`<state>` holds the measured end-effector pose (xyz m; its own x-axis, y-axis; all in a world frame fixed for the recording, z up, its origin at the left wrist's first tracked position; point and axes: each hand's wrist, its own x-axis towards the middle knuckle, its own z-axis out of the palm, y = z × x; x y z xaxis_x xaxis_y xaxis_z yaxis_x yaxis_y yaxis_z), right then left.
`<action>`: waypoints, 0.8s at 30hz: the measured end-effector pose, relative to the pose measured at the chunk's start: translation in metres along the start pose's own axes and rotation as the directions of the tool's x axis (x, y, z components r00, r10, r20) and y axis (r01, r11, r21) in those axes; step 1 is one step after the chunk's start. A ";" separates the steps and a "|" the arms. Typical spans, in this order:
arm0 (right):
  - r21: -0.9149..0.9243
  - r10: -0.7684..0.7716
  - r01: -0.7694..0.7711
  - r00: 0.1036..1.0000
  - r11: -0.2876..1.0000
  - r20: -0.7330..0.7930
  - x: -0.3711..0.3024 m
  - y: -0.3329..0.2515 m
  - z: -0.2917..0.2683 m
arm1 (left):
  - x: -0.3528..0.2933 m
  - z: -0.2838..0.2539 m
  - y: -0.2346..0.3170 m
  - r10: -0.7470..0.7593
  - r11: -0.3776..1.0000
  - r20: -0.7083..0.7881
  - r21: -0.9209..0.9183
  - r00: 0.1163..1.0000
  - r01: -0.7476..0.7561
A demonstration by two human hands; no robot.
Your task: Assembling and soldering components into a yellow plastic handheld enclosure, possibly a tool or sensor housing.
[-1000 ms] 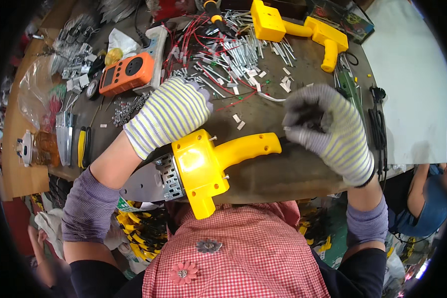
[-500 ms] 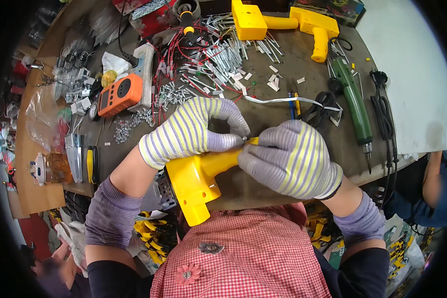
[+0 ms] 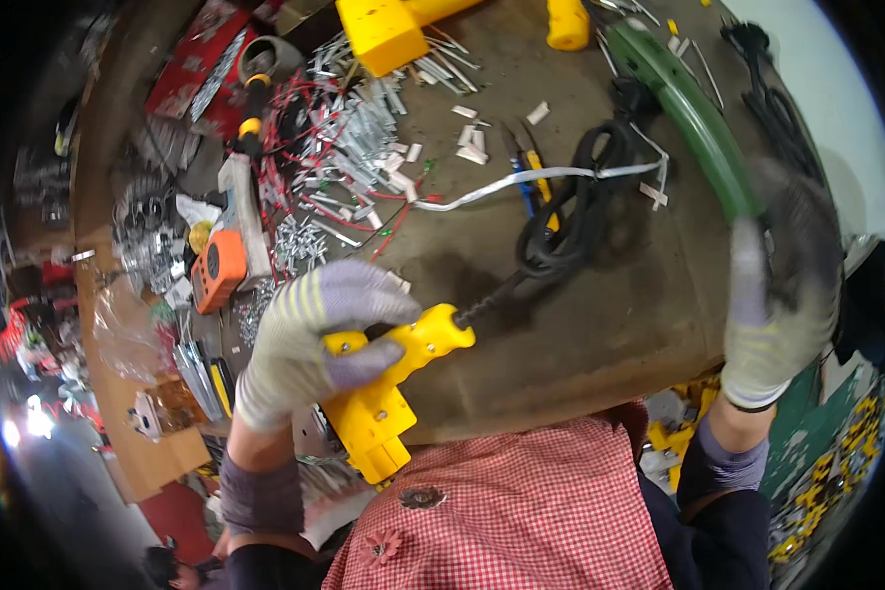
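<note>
My left hand (image 3: 310, 329), in a striped glove, is closed around a yellow plastic housing (image 3: 376, 411). Small screws or screw holes show on the housing's face, and its handle end points right. From that end a black cord (image 3: 585, 202) runs out to a coil on the table. At the right, my gloved right hand (image 3: 782, 320) is by the lower end of a green electric screwdriver (image 3: 683, 113). Motion smears its fingers, so whether they touch or grip the tool cannot be made out.
Metal rods (image 3: 349, 147) and red wires lie heaped at the back, with small screws (image 3: 300, 241) nearer. An orange meter (image 3: 218, 270) stands left. White connector pieces (image 3: 472, 147) are scattered mid-table. Further yellow housings (image 3: 382, 34) lie at the far edge. Blue-and-yellow tweezers (image 3: 541, 192) lie behind the cord.
My right hand has left the yellow housing and moved right to the green screwdriver. My left hand now grips the housing alone. The whole view has shifted and turned.
</note>
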<state>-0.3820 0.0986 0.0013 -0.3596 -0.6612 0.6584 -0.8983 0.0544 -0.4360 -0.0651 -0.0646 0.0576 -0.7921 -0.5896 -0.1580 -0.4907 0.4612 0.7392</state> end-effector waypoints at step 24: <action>0.888 0.314 -0.388 0.899 0.246 0.306 0.009 -0.013 -0.018 | -0.019 0.066 0.035 0.146 0.766 -0.169 0.643 0.975 -0.003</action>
<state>-0.3779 0.1056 0.0238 -0.5284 -0.8059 0.2671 0.1428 -0.3945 -0.9077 -0.0913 0.0063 0.0429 -0.7824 -0.6194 0.0648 -0.6065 0.7815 0.1463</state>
